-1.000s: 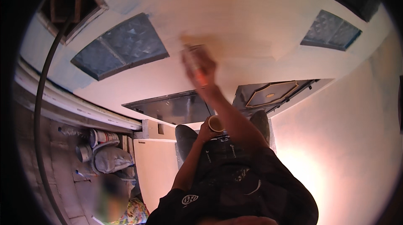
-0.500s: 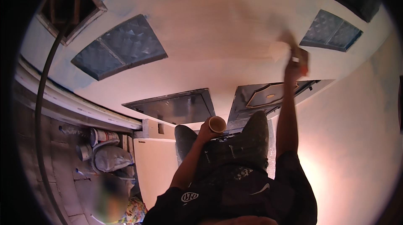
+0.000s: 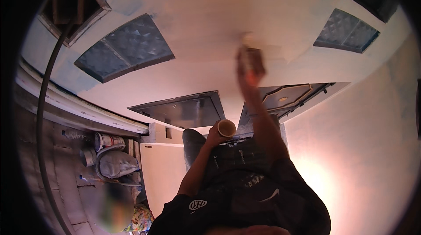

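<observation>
My left hand (image 3: pixel 213 136) is wrapped round a small round tub (image 3: pixel 226 128), held in front of my thighs with its open top facing up. What lies inside it cannot be made out clearly. My right arm reaches up and forward to the pale wall (image 3: pixel 197 37). In that hand (image 3: pixel 246 76), closed and smeared by motion, is what looks like a wide paintbrush (image 3: pixel 253 57) with a dark body. Its tip is at or close to the wall; contact is too blurred to tell. Damp-looking, darker streaks spread over the plaster around it.
Two glass-block windows (image 3: pixel 127 50) (image 3: pixel 347 31) are set in the wall. Below stand a dark door (image 3: pixel 184 110) and a panelled one (image 3: pixel 285 99). A thick cable (image 3: pixel 41 116) hangs at left, above buckets and a sack (image 3: pixel 117 165). A pale board (image 3: pixel 162 169) is beside my legs.
My right hand has swept left along the wall with the brush, from near the right window toward the middle. My left hand and the tub have stayed nearly still.
</observation>
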Action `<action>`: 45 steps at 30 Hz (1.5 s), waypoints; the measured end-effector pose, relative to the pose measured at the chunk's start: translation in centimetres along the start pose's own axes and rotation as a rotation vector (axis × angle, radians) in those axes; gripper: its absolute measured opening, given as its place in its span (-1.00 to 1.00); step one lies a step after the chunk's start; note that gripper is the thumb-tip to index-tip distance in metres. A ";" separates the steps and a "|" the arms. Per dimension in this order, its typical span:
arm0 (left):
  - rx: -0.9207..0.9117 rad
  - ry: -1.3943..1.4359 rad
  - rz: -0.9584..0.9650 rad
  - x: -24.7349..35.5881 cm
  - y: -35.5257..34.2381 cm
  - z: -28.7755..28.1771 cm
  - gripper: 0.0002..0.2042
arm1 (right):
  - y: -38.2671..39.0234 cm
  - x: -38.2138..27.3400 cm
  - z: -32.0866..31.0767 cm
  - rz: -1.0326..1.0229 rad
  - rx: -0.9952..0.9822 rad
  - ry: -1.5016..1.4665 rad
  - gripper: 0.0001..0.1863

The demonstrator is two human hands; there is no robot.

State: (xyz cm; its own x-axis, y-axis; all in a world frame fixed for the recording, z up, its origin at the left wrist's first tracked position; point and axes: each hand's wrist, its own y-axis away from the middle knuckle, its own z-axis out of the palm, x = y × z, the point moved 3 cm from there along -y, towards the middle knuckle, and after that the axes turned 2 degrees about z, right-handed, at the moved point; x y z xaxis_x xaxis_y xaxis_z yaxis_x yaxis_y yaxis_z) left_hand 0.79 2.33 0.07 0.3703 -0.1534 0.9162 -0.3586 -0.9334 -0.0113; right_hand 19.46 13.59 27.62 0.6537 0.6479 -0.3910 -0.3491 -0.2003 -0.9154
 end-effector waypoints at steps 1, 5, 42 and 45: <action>-0.016 -0.002 -0.019 0.4 -0.2 0.0 -0.18 | 1.4 -1.1 2.1 0.081 -0.051 -0.065 -0.86; 0.008 -0.023 -0.017 0.8 0.3 0.1 -0.13 | 2.5 -7.0 7.3 0.184 -0.139 -0.301 -0.80; 0.034 -0.048 0.060 -3.0 0.6 -0.1 -0.18 | 4.8 -8.9 8.0 0.115 -0.187 -0.387 -0.84; 0.051 -0.007 0.016 -0.4 0.1 -0.2 -0.19 | 4.5 -3.7 6.6 0.126 -0.196 -0.350 -0.82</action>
State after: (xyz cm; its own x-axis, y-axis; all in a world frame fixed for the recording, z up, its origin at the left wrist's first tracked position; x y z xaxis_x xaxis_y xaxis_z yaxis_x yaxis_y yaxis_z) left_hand 0.44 2.39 -0.24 0.3712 -0.1705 0.9128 -0.3205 -0.9461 -0.0464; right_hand 11.03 15.14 25.55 0.3344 0.8135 -0.4759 -0.2550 -0.4080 -0.8766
